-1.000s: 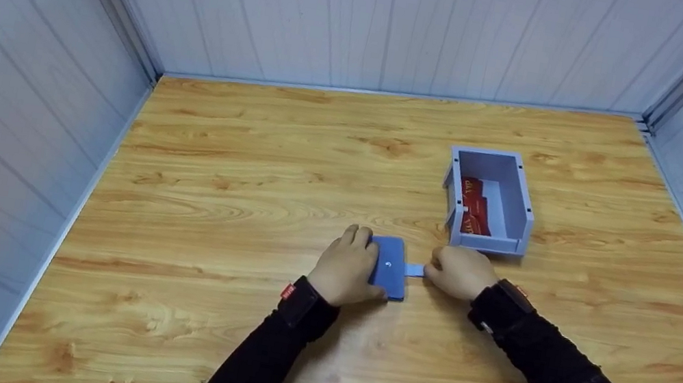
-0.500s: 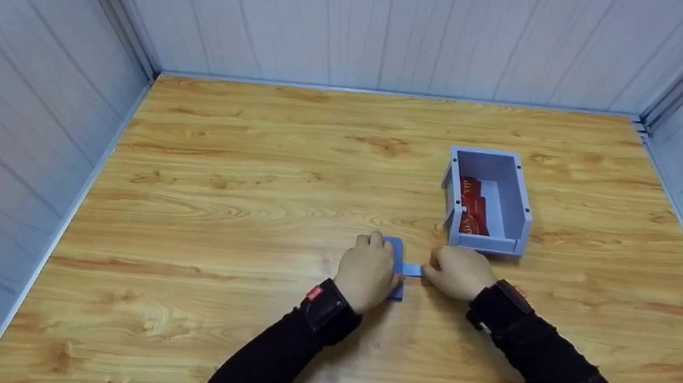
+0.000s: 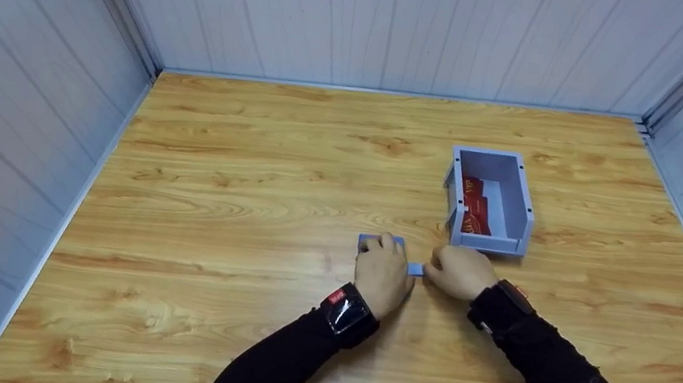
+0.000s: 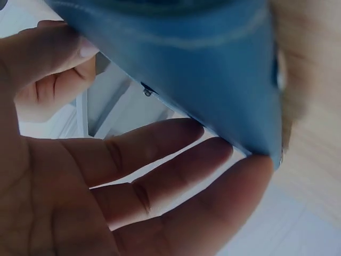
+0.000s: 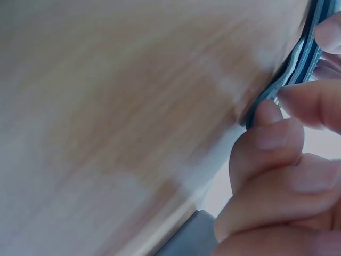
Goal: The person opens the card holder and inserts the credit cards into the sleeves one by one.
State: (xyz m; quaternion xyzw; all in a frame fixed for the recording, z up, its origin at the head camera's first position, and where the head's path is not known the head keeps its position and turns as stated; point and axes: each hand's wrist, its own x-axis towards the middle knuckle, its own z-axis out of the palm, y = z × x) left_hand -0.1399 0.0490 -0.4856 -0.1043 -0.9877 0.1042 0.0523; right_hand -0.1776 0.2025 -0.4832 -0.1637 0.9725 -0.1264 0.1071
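Observation:
A flat blue wallet-like case [image 3: 365, 238] lies on the table, mostly covered by my left hand [image 3: 382, 274]. In the left wrist view, the left fingers [image 4: 208, 208] are extended, their tips against the blue case [image 4: 213, 74], with the thumb at its other side. From the case's right side a light blue strap [image 3: 415, 269] sticks out. My right hand [image 3: 461, 272] pinches the strap's end between thumb and curled index finger. The right wrist view shows that pinch on the strap [image 5: 266, 98] close over the table, the case's layered edge [image 5: 315, 26] beyond.
Just behind the right hand stands a grey open-front bin [image 3: 489, 244]. Several red cards with gold lettering [image 3: 476, 207] lie along its left side. White panel walls [image 3: 371, 16] enclose the wooden table [image 3: 248, 169] at the back and sides.
My left hand has slid rightward across the case, from its left edge to over its middle and right side, covering more of it. The right hand keeps its pinch in place.

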